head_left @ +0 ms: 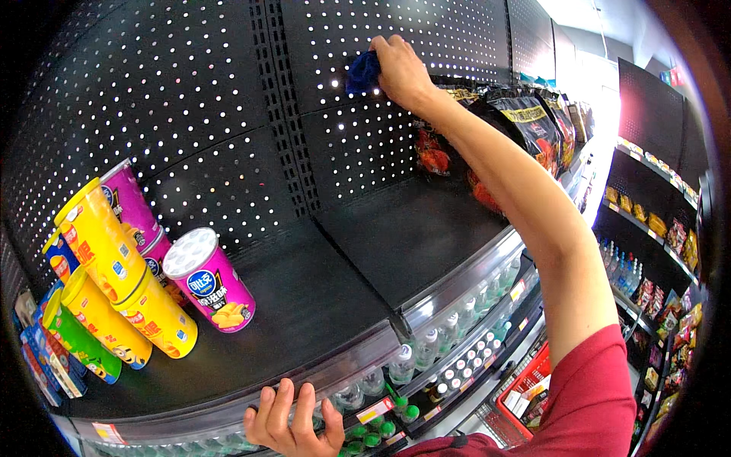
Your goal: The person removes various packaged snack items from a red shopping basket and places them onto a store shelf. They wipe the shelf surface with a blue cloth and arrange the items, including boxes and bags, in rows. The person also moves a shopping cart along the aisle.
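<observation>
My right hand (402, 71) is raised against the black perforated back panel (394, 23) of a shop shelf, its fingers closed on a dark blue cloth (363, 73) that touches the panel. Low at the front, my left hand (294, 420) rests its fingertips by the clear plastic lip (354, 354) of the shelf, with nothing seen in it. A purple snack canister (211, 280) with a whitish lid stands on the black shelf board (308, 285), left of the middle. Yellow canisters (103, 240), stacked in part, stand farther left.
A green canister (80, 337) and small boxes (48, 365) fill the left end. Black snack bags (522, 123) stand beyond my right forearm. Bottles (425, 348) line the shelves below. A red shopping basket (522, 388) is at the lower right, and another stocked shelf (657, 228) lies across the aisle.
</observation>
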Tool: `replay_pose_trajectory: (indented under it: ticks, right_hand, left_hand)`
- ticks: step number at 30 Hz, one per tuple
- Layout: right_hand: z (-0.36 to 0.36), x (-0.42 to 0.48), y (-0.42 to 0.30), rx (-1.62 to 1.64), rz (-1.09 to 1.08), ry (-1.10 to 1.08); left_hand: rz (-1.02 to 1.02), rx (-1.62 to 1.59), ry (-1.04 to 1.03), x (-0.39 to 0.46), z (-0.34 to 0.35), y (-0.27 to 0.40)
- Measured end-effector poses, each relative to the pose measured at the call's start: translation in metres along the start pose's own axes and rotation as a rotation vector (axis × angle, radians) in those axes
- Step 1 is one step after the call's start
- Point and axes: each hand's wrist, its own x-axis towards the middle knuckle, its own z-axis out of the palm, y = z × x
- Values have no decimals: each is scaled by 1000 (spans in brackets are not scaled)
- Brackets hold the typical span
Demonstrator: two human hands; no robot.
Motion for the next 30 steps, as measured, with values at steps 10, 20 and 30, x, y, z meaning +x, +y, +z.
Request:
replay_pose_trajectory:
  ticks: [10, 20, 30]
  right_hand:
    - [6, -116, -35, -77, 14, -916]
    - [-22, -107, -111, 113, -42, -1049]
    - [-42, -94, -227, 468, -212, -930]
  left_hand:
    - [15, 4, 16, 1, 1, 0]
    - [-4, 24, -142, -14, -5, -7]
    - [58, 33, -143, -15, 0, -9]
